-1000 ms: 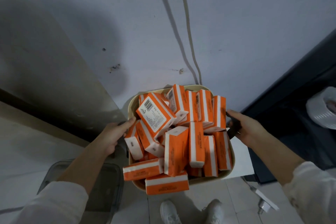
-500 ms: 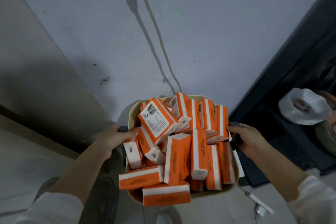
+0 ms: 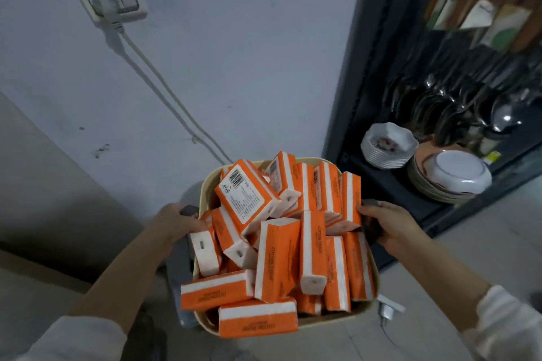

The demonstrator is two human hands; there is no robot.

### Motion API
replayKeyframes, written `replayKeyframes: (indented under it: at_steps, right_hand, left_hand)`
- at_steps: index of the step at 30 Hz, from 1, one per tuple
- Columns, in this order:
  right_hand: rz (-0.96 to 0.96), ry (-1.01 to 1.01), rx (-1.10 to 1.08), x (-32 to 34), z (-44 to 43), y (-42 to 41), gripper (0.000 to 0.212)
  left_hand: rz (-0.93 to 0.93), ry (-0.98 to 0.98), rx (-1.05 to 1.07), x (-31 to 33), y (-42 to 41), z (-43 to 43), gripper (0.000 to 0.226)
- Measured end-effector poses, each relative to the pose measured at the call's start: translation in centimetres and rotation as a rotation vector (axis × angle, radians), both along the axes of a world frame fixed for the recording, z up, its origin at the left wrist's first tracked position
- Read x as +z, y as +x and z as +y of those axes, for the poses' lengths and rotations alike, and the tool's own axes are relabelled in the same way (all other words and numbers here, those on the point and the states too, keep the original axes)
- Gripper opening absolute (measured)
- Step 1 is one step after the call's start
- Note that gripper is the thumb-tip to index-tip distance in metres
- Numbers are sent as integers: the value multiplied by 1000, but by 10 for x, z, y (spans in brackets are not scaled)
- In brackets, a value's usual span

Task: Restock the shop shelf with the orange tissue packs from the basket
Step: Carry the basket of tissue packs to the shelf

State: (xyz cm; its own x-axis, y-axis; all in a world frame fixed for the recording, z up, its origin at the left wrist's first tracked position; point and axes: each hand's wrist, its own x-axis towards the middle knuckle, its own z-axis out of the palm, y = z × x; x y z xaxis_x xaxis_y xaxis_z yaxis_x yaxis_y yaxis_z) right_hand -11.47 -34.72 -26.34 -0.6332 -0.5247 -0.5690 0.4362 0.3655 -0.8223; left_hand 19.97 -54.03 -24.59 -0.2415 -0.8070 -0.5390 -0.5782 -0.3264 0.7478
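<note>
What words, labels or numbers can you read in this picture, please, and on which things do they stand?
"COTTON TISSUE": down the side of an upright orange tissue pack in the basket.
Barcode digits and fine print on the topmost pack: too small to read.
Hanging packets on the dark shelf: too blurred to read.

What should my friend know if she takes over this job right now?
Left grip holds the dark left handle of the cream plastic basket; right grip holds the dark right handle.
The orange-and-white tissue packs are heaped in the basket.
The dark metal shelf stands to the right, with white bowls on it.
Done: no pack seen shelved.
Left: shelve every pack.
</note>
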Motion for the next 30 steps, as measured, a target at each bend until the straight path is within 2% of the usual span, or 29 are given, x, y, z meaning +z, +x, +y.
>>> replayKeyframes:
  at_steps: [6, 8, 10, 11, 12, 13, 15, 20, 23, 26, 30]
  right_hand:
    - [11, 58, -170, 13, 71, -24, 12]
    - [19, 91, -233, 16, 93, -30, 11]
    - [27, 113, -295, 19, 113, -35, 10]
    - [29, 120, -329, 20, 123, -36, 11]
    - [30, 125, -365, 21, 133, -37, 11]
    - [28, 127, -404, 22, 142, -38, 11]
    - [16, 135, -482, 22, 160, -39, 12]
    - [0, 157, -658, 20, 201, -34, 14]
    - [4, 167, -787, 21, 221, -26, 11]
    - [2, 176, -897, 21, 238, -16, 13]
    - [-16, 158, -1013, 17, 265, -2, 18]
  left_hand:
    - [0, -25, -132, 2, -53, 38, 27]
    - [30, 27, -164, -3, -69, 45, 48]
    - [67, 54, -214, -16, -85, 45, 95]
    - [72, 52, -259, -26, -93, 43, 111]
    - [75, 52, -297, -31, -103, 44, 116]
    - [78, 45, -320, -36, -114, 45, 109]
    - [55, 53, -379, -26, -137, 58, 78]
    - [45, 63, -576, -18, -193, 74, 24]
    - [46, 71, -696, -16, -223, 76, 21]
    - [15, 58, -812, -22, -250, 75, 38]
    - [6, 40, -948, -24, -283, 89, 22]
